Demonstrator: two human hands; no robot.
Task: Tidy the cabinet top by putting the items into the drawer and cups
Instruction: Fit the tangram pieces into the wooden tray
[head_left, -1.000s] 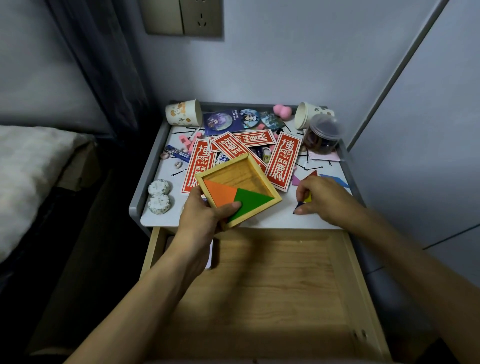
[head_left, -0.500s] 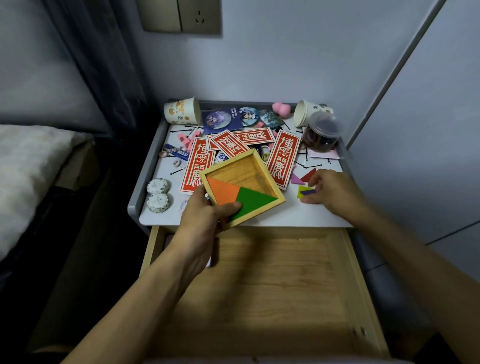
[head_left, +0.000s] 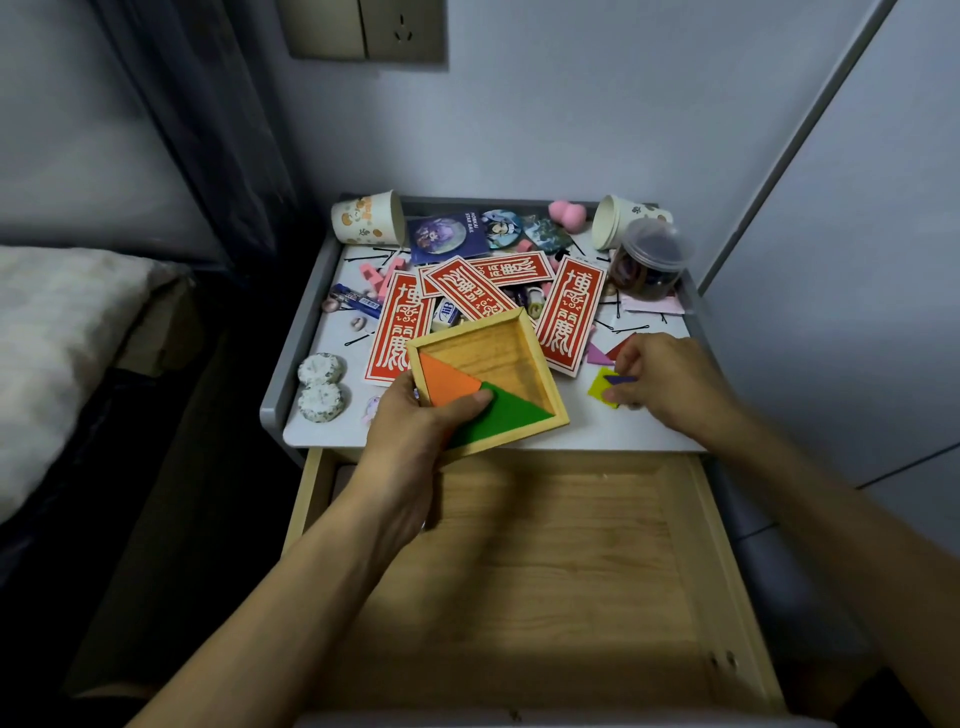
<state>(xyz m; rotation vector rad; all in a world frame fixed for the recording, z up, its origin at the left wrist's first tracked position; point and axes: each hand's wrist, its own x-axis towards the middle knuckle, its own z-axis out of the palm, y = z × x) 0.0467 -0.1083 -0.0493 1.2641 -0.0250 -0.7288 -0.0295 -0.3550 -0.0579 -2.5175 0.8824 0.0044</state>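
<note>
Now, the left hand (head_left: 410, 441) grips the tray (head_left: 493, 358) by its near corner, thumb on the green piece (head_left: 506, 413), above the tabletop (head_left: 597, 431) edge and the open drawer (head_left: 545, 571). The right hand (head_left: 670, 379) pinches a purple piece (head_left: 621, 380) lying on a yellow piece (head_left: 600, 387). If the tray tilts, its loose pieces could slide out, and the thin purple piece could slip from the fingers.

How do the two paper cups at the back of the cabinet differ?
The left paper cup shows its outer wall with orange prints; the right paper cup turns its open mouth toward the camera. The left one is in full view, while the right one is partly hidden by a clear jar. Both are white and lie on their sides.
</note>
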